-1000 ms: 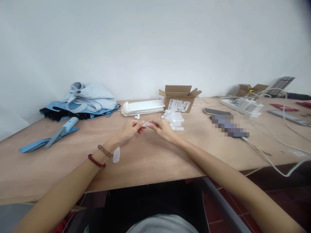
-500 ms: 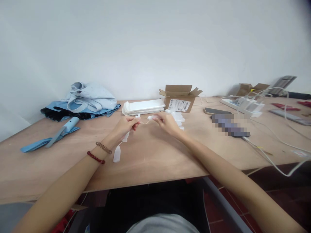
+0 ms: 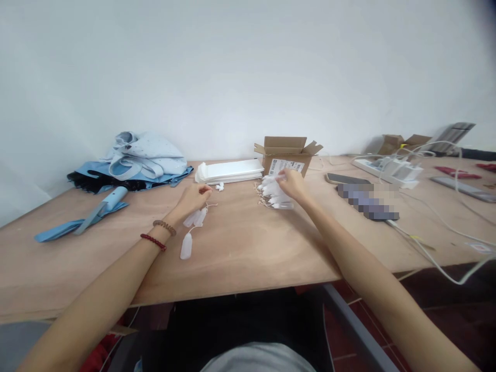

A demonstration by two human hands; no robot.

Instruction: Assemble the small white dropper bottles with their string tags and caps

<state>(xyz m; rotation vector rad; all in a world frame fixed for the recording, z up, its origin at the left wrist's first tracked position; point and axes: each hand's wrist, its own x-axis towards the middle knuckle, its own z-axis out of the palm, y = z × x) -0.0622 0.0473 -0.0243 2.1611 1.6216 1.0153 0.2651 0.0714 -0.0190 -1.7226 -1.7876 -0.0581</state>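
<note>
Touching the pile (image 3: 277, 199) of tags at 2 o'clock (12 = wall, hub = mid-table): R hand (image 3: 293, 184), thumb & fingertips close together; can't tell if a tag is pinched. L hand (image 3: 194, 198), 10 o'clock: fingers half curled, slack, no hold on anything seen. Just below it, approx. 9: loose tags (image 3: 200, 217), strung; one more tag (image 3: 186, 247) at 8. Status, my est.: small lot set out L side, bigger lot left in pile; exact no. unclear.
Also: carton (image 3: 284, 146), flaps up, 1 o'clock, behind pile; white pack (image 3: 234, 168), 11–12; white bits (image 3: 219, 186), 11, near pack.
</note>
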